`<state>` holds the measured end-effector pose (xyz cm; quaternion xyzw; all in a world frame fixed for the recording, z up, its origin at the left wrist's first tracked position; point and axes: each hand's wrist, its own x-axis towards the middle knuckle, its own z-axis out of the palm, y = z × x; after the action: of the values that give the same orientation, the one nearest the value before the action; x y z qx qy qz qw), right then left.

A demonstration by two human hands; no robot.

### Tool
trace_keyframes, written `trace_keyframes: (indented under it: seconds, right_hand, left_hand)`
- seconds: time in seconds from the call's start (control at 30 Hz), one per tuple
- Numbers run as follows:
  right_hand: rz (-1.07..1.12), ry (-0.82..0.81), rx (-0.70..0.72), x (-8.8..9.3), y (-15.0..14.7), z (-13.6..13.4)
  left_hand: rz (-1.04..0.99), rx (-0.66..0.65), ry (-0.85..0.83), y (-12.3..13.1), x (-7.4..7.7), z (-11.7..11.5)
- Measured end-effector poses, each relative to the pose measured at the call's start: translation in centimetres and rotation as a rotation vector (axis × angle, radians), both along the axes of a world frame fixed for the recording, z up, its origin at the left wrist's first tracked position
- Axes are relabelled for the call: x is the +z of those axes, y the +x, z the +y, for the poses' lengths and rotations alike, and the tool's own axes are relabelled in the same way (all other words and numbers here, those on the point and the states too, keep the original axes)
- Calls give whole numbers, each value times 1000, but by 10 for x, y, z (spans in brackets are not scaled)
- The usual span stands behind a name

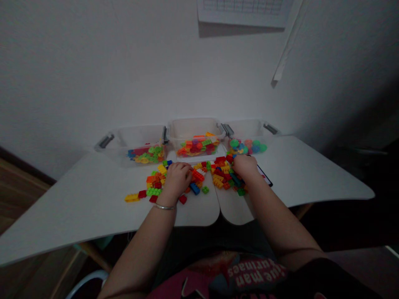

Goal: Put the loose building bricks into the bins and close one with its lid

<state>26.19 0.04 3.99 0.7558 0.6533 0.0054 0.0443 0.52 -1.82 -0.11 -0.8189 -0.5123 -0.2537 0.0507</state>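
Observation:
A pile of small coloured plastic bricks (204, 176) lies spread on the white table (93, 199) in front of me. My left hand (177, 178), with a thin bracelet at the wrist, rests knuckles-up on the left part of the pile, fingers curled down into the bricks. My right hand (245, 166) lies on the right part of the pile, fingers bent over red and yellow bricks. What either hand grips is hidden under the fingers.
Three clear plastic bins stand against the wall: the left bin (137, 143), the middle bin (196, 135) and the right bin (249, 135), each holding coloured pieces. A dark flat device (264, 176) lies by my right wrist. A yellow brick (132, 198) lies apart at the left.

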Motion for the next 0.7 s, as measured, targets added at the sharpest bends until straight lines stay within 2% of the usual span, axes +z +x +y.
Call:
trace_keyframes:
  seconds: [0.5,0.7]
  right_hand:
    - [39,33,-85,-3,4,-6]
    - [68,5,-49,-3,1,-2]
  left_hand:
    - [10,8,5,-2,-1,-1]
    - [8,7,-3,-1,0,-1]
